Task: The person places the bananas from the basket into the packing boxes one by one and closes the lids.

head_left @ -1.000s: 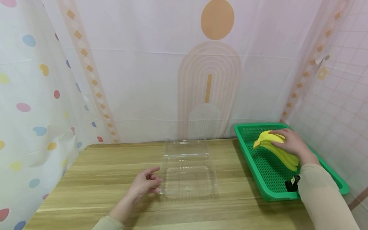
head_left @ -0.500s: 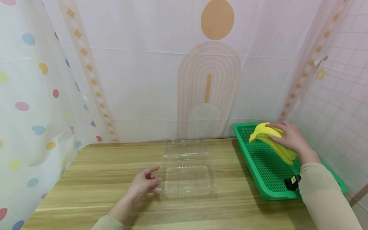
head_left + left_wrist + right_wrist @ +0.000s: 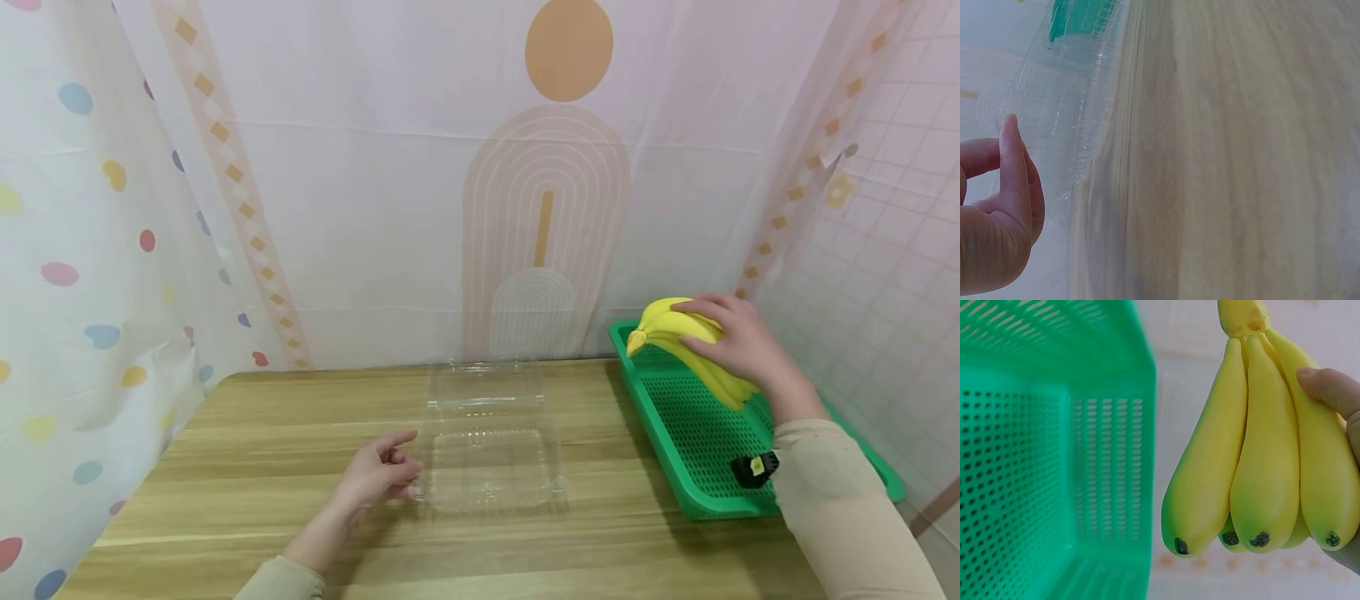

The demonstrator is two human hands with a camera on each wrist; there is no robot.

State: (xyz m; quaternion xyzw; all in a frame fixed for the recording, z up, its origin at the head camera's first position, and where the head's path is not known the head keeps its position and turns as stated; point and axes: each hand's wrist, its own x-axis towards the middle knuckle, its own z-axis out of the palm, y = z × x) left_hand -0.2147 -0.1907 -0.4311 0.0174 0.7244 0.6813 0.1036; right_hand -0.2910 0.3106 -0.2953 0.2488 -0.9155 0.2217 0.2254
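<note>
My right hand (image 3: 738, 342) holds a bunch of yellow bananas (image 3: 675, 321) above the green basket (image 3: 660, 442), with the stem end pointing left. In the right wrist view, the thumb lies along one banana (image 3: 1266, 462), and the dark tips show; most of the fingers are hidden behind the bunch. A clear plastic clamshell box (image 3: 487, 471) lies with its lid raised at the back. At its left edge is my left hand (image 3: 378, 473), index finger extended and other fingers loosely bent. The left wrist view shows the hand (image 3: 1004, 200) beside the box wall; firm contact cannot be made out.
A small black item (image 3: 753, 469) with a pale label clings to or sits by the right sleeve, over the basket. The wooden table (image 3: 247, 467) ends at a white patterned curtain (image 3: 375, 208) behind. Another curtain hangs to the left.
The right hand has raised the bananas out of the basket and shifted them to the left. My left hand and the clear box have stayed in place.
</note>
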